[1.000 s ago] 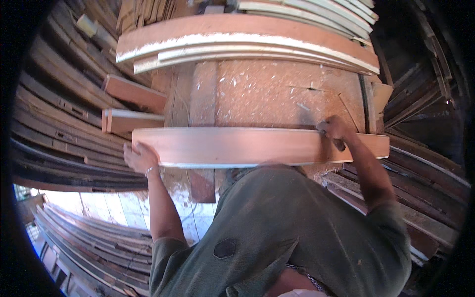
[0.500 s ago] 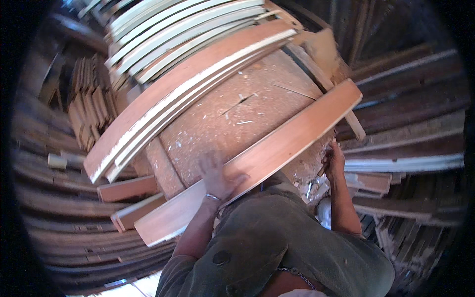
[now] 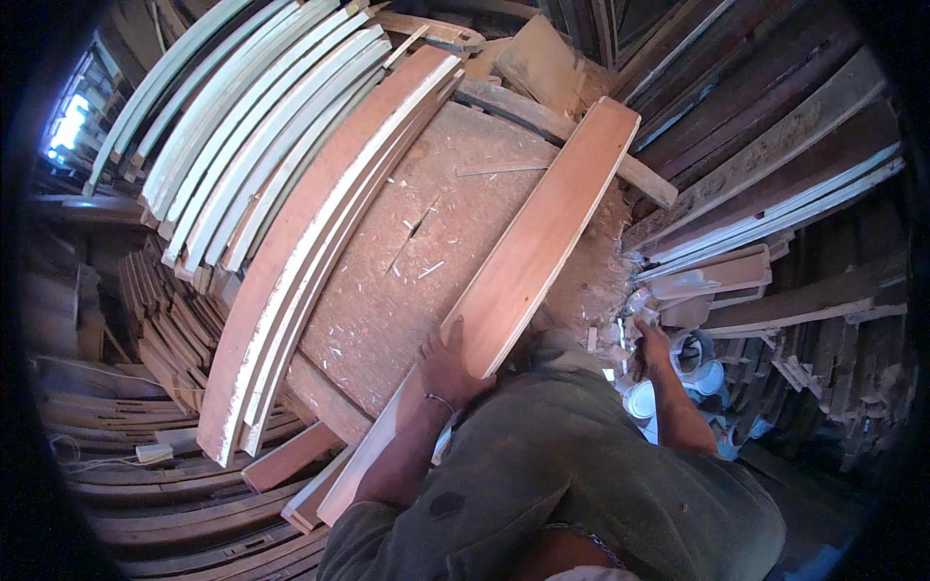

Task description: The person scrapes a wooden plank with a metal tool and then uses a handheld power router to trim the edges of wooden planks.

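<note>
A long reddish-brown wooden plank [image 3: 542,232] lies at a slant over the near side of the workbench [image 3: 387,252]. My left hand [image 3: 453,373] rests on its lower part, fingers spread, some reaching the far edge. At the right my right hand [image 3: 649,347] is low beside the bench's end, near small clutter and white containers. Its fingers look curled; what they hold, if anything, is too small to make out. A stack of curved boards [image 3: 310,261] with pale edges stands across the bench beyond the plank.
Several pale curved pieces [image 3: 262,126] are lined up at the far left. A wooden bar [image 3: 572,126] juts past the bench's far end. White buckets [image 3: 641,399] stand beside my right forearm. Long timber [image 3: 756,213] is piled at the right. Wood shavings and a thin strip [image 3: 502,168] lie on the bench.
The view has turned, so the plank and bench look steeper. My left hand has settled on the plank after a blurred movement. My right hand appears lower, closer to the buckets.
</note>
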A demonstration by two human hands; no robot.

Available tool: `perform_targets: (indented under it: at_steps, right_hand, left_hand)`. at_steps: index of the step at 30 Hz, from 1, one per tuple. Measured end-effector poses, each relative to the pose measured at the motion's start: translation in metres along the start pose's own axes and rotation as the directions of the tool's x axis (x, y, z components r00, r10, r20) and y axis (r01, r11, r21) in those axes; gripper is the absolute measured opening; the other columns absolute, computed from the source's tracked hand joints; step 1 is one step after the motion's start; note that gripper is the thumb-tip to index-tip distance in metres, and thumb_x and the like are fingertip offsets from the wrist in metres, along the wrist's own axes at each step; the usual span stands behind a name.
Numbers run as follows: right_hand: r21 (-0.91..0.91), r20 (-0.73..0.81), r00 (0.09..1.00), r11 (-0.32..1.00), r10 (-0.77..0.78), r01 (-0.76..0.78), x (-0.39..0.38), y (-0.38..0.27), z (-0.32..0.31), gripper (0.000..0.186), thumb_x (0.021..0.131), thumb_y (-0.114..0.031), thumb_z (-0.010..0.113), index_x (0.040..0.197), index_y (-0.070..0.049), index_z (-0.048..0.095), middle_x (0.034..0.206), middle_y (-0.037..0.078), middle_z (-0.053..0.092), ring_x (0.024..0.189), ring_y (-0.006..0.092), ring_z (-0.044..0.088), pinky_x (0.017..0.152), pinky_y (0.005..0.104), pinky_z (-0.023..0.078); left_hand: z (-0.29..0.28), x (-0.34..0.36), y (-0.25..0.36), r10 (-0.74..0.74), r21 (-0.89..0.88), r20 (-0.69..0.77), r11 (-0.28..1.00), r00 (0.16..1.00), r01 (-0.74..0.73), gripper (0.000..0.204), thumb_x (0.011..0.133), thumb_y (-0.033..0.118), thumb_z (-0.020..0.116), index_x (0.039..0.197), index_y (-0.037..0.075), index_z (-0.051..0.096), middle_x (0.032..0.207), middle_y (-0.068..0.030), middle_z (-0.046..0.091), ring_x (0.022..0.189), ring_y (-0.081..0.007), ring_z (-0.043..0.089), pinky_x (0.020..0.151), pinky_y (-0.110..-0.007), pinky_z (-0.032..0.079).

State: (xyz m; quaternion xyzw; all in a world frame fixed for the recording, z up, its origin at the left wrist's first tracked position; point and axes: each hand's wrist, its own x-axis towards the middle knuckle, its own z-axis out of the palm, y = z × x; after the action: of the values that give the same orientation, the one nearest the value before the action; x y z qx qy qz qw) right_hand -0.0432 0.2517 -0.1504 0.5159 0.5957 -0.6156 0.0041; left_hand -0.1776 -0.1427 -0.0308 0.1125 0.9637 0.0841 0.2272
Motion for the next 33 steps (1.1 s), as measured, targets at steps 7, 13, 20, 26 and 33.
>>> perform_targets:
  at_steps: [7, 13, 20, 26, 33]
  right_hand:
    - [-0.218, -0.045, 0.999, 0.976, -0.026, 0.016, 0.034, 0.095, -0.049, 0.044, 0.081, -0.039, 0.076, 0.104, -0.003, 0.065, 0.073, 0.006, 0.062, 0.059, 0.0146, 0.057, 0.053, 0.0320, 0.045]
    - [-0.119, -0.072, 0.984, 0.979, 0.161, -0.168, 0.025, 0.119, -0.058, 0.033, 0.082, -0.034, 0.078, 0.101, -0.011, 0.064, 0.062, 0.004, 0.057, 0.046, 0.0174, 0.053, 0.041, 0.0347, 0.043]
    - [-0.201, -0.100, 0.976, 0.956, 0.195, -0.212, 0.030, 0.146, -0.058, 0.028, 0.083, -0.029, 0.075, 0.095, -0.007, 0.063, 0.059, 0.006, 0.055, 0.044, 0.0195, 0.052, 0.037, 0.0365, 0.039]
    - [-0.251, -0.014, 0.991, 0.959, 0.130, -0.130, 0.012, 0.107, -0.039, 0.022, 0.085, -0.024, 0.076, 0.095, -0.009, 0.063, 0.059, 0.004, 0.055, 0.044, 0.0167, 0.051, 0.036, 0.0354, 0.036]
    - [-0.368, -0.141, 0.978, 0.909, 0.153, -0.195, 0.039, 0.140, -0.059, 0.026, 0.083, -0.025, 0.078, 0.089, -0.009, 0.059, 0.056, 0.001, 0.053, 0.040, 0.0145, 0.048, 0.035, 0.0334, 0.034]
  left_hand:
    - [-0.022, 0.007, -0.022, 0.121, -0.190, -0.149, 0.971, 0.981, -0.149, 0.122, 0.055, 0.052, 0.087, 0.151, 0.007, 0.025, 0.144, -0.0261, 0.035, 0.133, -0.0445, 0.037, 0.112, -0.051, 0.031]
    - [-0.055, 0.017, -0.050, 0.106, -0.228, -0.188, 0.962, 0.976, -0.148, 0.118, 0.052, 0.041, 0.091, 0.148, 0.006, 0.031, 0.142, -0.0239, 0.038, 0.131, -0.0413, 0.039, 0.110, -0.047, 0.035]
    - [-0.076, 0.062, -0.072, 0.065, -0.226, -0.236, 0.967, 0.970, -0.120, 0.113, 0.049, 0.039, 0.092, 0.143, 0.009, 0.037, 0.139, -0.0220, 0.041, 0.127, -0.0409, 0.044, 0.109, -0.047, 0.036]
    - [-0.095, 0.108, -0.085, 0.018, 0.005, -0.262, 1.000, 0.965, -0.017, 0.108, 0.048, 0.041, 0.092, 0.140, 0.014, 0.042, 0.139, -0.0220, 0.041, 0.130, -0.0422, 0.040, 0.109, -0.048, 0.037]
    - [-0.087, 0.155, -0.113, 0.000, -0.062, -0.206, 0.998, 0.979, -0.013, 0.111, 0.048, 0.043, 0.091, 0.143, 0.015, 0.041, 0.143, -0.0228, 0.037, 0.136, -0.0414, 0.035, 0.115, -0.049, 0.029]
